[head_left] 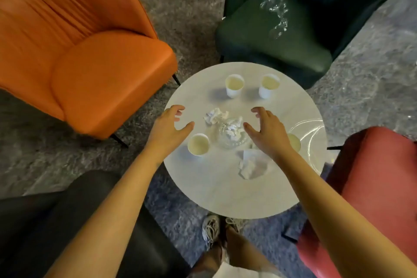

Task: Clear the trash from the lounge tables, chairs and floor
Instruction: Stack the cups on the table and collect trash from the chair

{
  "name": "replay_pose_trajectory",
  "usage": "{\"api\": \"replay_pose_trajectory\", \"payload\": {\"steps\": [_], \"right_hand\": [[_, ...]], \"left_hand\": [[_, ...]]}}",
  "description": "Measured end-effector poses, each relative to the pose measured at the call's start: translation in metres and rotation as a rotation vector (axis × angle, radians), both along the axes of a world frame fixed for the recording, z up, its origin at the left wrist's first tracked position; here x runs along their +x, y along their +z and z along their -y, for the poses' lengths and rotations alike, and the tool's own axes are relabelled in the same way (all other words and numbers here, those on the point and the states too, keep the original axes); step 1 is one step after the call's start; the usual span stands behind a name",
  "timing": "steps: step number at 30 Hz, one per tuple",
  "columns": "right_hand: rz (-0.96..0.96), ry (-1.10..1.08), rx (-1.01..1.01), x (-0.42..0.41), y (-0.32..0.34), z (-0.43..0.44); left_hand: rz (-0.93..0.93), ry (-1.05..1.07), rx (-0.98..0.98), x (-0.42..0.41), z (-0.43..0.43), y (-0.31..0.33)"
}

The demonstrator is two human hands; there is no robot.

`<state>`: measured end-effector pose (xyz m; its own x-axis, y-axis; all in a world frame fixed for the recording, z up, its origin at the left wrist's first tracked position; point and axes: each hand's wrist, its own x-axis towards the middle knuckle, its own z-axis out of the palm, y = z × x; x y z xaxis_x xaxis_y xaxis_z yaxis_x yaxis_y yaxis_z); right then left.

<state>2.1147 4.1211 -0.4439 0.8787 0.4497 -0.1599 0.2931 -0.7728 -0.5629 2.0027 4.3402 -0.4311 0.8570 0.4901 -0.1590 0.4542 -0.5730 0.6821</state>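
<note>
While reaching over the round table [225,194], treat every cup as possibly full.

Left hand [169,127]: above the left edge, fingers spread and loosely bent, holding nothing.

Near-left cup [198,144]: upright, just beside that thumb; pale inside, contents not determinable. Expect a spill across the top if clipped by the wrist or squeezed at the rim; grip low on the wall.

Crumpled paper [215,115]: loose at the centre, just beside the glass dish [223,142], second wad inside. Avoid raking the paper sideways; probable result, a dish pushed toward the near edge and breakage on the floor.

Far-left cup [234,85] and far-right cup [269,85]: upright near the far edge, beyond both hands; risk of toppling during a long reach.

Tissue [249,165]: loose toward the near edge, light enough to drift off if fanned.

Right hand [268,131]: above the centre-right, fingers spread, holding nothing.

Clear wrap [276,14]: on the green chair [259,36] seat, easily overlooked.

Fourth cup [295,143]: partly hidden under the right hand; unsighted, hence prone to knocking.

Clear film [309,131]: at the right edge, nearly invisible; likely to slide off if brushed.
</note>
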Motion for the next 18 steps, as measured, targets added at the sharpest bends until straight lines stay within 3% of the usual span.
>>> {"api": "replay_pose_trajectory", "payload": {"steps": [9,13,18], "right_hand": [[-0.123,0.081,-0.192,-0.022,-0.106,0.021],[-0.095,0.082,-0.286,-0.033,-0.129,0.034],[-0.073,0.020,-0.342,-0.038,-0.148,0.033]], "left_hand": [[-0.200,-0.098,-0.004,0.002,0.026,-0.103],[-0.302,-0.172,0.120,0.000,0.033,-0.125],[-0.228,-0.133,0.114,0.000,0.026,-0.144]]}}
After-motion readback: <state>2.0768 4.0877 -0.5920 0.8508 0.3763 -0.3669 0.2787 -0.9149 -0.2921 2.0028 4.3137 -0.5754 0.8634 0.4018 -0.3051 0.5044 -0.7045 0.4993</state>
